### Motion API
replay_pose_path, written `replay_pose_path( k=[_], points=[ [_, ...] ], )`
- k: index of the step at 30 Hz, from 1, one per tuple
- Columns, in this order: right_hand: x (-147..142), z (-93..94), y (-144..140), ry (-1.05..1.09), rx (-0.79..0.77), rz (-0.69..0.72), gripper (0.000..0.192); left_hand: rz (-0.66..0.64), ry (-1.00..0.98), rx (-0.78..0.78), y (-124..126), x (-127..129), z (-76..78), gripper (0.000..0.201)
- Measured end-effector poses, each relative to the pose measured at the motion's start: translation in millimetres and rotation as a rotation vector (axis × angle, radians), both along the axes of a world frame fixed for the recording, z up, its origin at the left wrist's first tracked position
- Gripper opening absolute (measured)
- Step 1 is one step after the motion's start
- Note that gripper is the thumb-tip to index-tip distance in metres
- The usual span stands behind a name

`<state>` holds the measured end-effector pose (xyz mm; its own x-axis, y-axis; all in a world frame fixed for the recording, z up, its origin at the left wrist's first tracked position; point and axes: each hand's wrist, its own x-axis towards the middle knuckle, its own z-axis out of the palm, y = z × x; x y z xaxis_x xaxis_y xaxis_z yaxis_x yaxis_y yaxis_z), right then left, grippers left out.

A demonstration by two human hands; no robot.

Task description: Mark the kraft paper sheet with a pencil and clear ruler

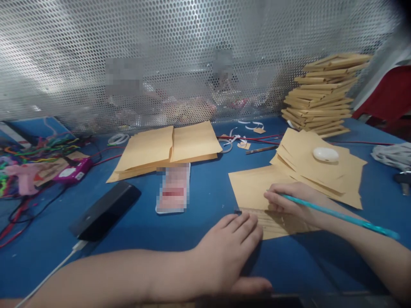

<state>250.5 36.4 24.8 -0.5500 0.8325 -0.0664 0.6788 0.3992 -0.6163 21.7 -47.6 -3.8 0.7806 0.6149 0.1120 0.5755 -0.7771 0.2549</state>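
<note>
Head view: right hand [290, 203], fingers closed on a teal pen [340, 217], apparently marks the brown envelope [253, 190] on the bench [205, 205]; left hand [229, 252], fingers spread flat and empty, should keep pinning its near edge.

Just one cam here, riding on the head, looking forward and down over the blue table [199, 192]. It's sitting close above both forearms at the near edge and catching the mesh wall [192, 51] at the far side.
</note>
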Motion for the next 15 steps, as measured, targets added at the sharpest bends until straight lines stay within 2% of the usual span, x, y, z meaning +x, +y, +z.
replay_pose_path(
  k=[4, 8, 12, 15],
  points=[
    [-1, 0.1, 0, -0.062, 0.056, 0.046, 0.033, 0.023, -0.052, 0.013, 13, -3, 6.7, 0.058],
    [-3, -1.6, 1, -0.007, 0.13, 0.044, 0.028, 0.054, -0.086, 0.084, 21, -5, 9.5, 0.04],
    [-11, -3.0, 4, 0.102, 0.131, 0.007, 0.023, -0.078, -0.09, 0.132, 19, -1, 2.1, 0.034],
    [-23, -2.6, 7, 0.156, 0.051, 0.083, 0.012, -0.152, -0.071, 0.136, 17, 1, -3.6, 0.035]
  ],
)
